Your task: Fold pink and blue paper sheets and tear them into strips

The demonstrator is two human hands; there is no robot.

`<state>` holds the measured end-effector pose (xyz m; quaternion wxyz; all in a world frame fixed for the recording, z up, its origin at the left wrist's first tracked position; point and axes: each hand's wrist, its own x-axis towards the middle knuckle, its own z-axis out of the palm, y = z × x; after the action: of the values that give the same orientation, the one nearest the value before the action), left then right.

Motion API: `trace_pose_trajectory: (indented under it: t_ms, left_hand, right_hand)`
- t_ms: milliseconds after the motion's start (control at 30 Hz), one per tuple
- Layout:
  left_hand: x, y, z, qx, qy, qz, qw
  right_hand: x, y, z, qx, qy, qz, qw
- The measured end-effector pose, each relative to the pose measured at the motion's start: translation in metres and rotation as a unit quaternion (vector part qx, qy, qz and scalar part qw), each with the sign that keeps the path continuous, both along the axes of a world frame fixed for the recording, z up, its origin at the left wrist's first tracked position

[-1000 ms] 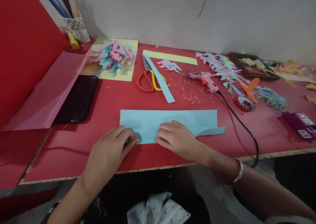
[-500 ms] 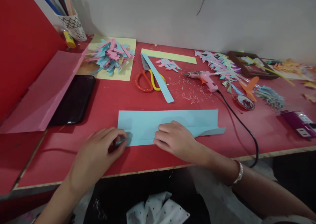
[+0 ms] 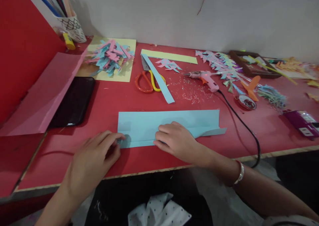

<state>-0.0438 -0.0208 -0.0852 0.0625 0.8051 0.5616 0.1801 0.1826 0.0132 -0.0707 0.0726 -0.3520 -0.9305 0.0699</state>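
Note:
A light-blue sheet of paper (image 3: 139, 121) lies lengthwise near the table's front edge, its lower edge folded up in a strip. The right end of that fold stands raised. My right hand (image 3: 174, 139), fingers curled together, presses on the fold near the middle of the sheet. At the lower left corner my left hand (image 3: 99, 153) is open, thumb and index finger apart, with the index fingertip at the paper's edge. Behind the sheet lie scissors (image 3: 145, 82) with red and yellow handles, partly covered by a narrow blue paper strip (image 3: 159, 81).
A pink glue gun (image 3: 204, 78) lies right of the scissors, its black cord (image 3: 239, 124) running over the table edge. A black phone (image 3: 76, 101) sits partly under pink paper (image 3: 47, 93). Cut paper pieces (image 3: 112, 56) are heaped on a yellow sheet (image 3: 126, 74).
My left hand has shifted slightly left, and its thumb has come off the paper's lower left corner. The right hand stays on the fold.

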Motion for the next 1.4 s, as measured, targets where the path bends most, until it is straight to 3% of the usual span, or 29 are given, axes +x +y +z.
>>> trace_pose_trajectory:
  t_ms: [100,200,267,467,700,1267,1400]
  left_hand:
    - [0.003,-0.002,0.002,0.04,0.04,-0.046,0.997]
    - [0.011,-0.006,0.004,0.099,0.073,-0.17,0.978]
    - [0.018,-0.009,0.005,0.12,0.096,-0.219,0.963]
    - [0.038,-0.022,0.004,0.119,0.162,-0.145,0.969]
    - [0.049,-0.035,-0.002,0.116,0.169,-0.094,0.974]
    - [0.053,-0.037,-0.013,0.168,0.174,-0.084,0.967]
    - [0.051,-0.037,-0.017,0.169,0.19,-0.096,0.962]
  right_hand:
    - [-0.001,0.0,0.0,0.0,-0.004,-0.003,1.0]
    - [-0.002,0.0,-0.001,-0.001,-0.009,-0.009,1.0]
    - [-0.002,0.0,-0.001,0.0,-0.014,-0.009,1.0]
    - [0.004,-0.001,0.002,0.009,-0.024,0.001,1.0]
    - [0.038,-0.003,0.003,0.034,-0.006,-0.005,0.999]
    - [0.096,-0.019,-0.001,0.09,0.072,-0.079,0.99]
    - [0.113,-0.023,-0.004,0.06,0.141,-0.08,0.985]
